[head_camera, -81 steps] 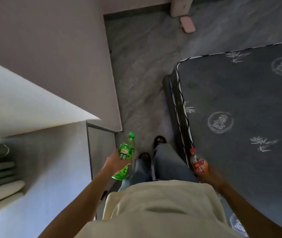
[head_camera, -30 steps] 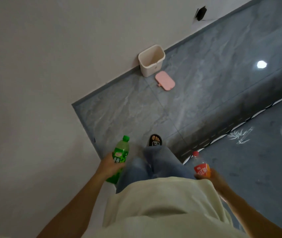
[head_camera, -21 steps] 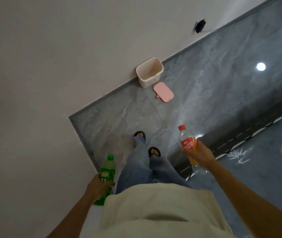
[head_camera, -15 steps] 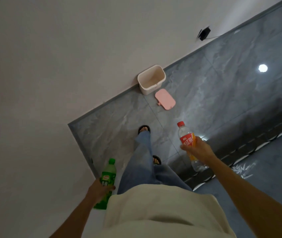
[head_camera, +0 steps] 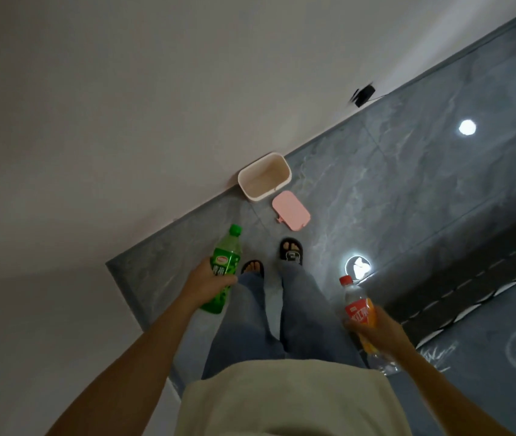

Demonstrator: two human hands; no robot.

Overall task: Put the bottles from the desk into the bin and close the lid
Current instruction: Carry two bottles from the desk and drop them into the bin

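Note:
My left hand [head_camera: 204, 284] grips a green soda bottle [head_camera: 223, 267] around its middle, cap pointing away from me. My right hand [head_camera: 376, 333] holds an orange drink bottle [head_camera: 357, 306] with a red cap and red label. Ahead, a cream bin [head_camera: 264, 176] stands open against the wall, and its inside looks bare. Its pink lid [head_camera: 291, 210] lies flat on the floor just to the bin's right, apart from it. Both bottles are well short of the bin.
A pale wall [head_camera: 124, 105] runs along the left, its base slanting to the upper right. Grey tiled floor [head_camera: 392, 190] lies between me and the bin. A dark mattress [head_camera: 486, 357] edge sits at the lower right. A black wall plug [head_camera: 364, 95] sits further along the wall.
I have walked closer to the bin, which now looks larger and nearer. My left hand swung forward with the green bottle while my right hand dropped back beside my hip.

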